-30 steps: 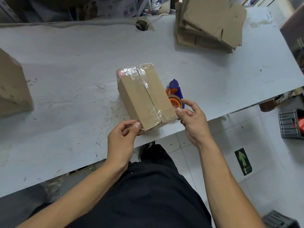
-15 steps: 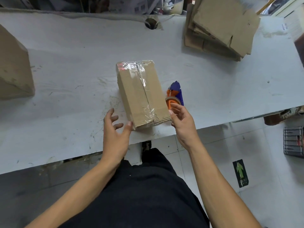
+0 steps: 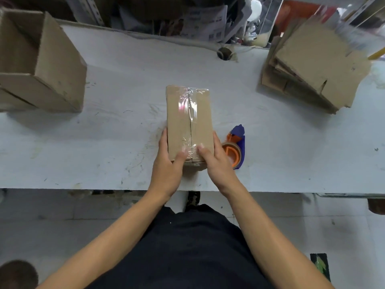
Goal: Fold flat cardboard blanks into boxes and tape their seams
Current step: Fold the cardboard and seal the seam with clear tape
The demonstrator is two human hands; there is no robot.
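Taped brown cardboard box (image 3: pixel 189 124) flat on table, stack of flat blanks (image 3: pixel 314 67) far right.

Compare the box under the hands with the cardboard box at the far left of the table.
The taped box is closed, with clear tape along its top seam; the left box is open on the side facing the camera, showing its hollow inside. The taped box is gripped at its near end by the left hand and right hand; the left box stands untouched. The taped box looks narrower. Both are plain brown cardboard on the white table.
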